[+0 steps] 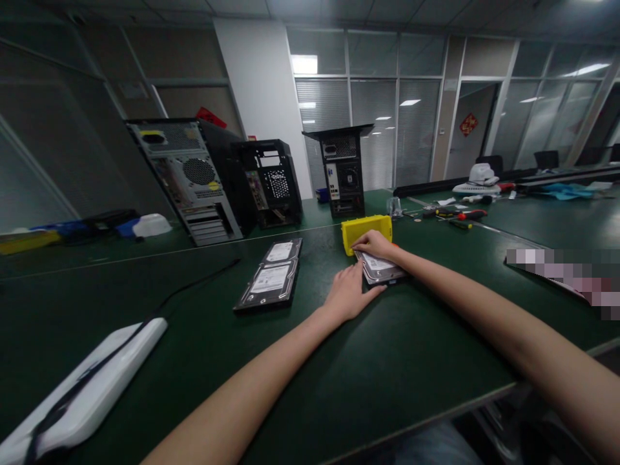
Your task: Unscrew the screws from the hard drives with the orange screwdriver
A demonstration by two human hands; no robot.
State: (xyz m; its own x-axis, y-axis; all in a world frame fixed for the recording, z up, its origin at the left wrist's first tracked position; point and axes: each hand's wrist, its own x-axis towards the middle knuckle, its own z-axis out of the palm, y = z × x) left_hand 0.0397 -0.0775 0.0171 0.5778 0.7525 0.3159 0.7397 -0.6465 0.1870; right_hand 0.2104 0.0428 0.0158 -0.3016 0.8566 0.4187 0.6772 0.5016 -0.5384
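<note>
A hard drive (pixel 380 266) with a white label lies on the green table in front of me, partly covered by my hands. My left hand (pixel 347 292) is at its near left corner, fingers against the left side and thumb stretched along the front edge. Over the drive's far left corner is my right hand (pixel 375 244), fingertips pressed together; what they pinch, if anything, is hidden. Just behind that hand a yellow plastic box (pixel 365 231) stands on its side. To the left, two more hard drives lie end to end, the nearer drive (pixel 271 279) and the farther drive (pixel 281 251).
Computer cases stand along the back: a large case (pixel 198 174), an opened black case (pixel 271 184) and a smaller case (pixel 343 171). Screwdrivers (pixel 469 216) lie at the back right. A white device (pixel 111 368) with a black cable is at near left.
</note>
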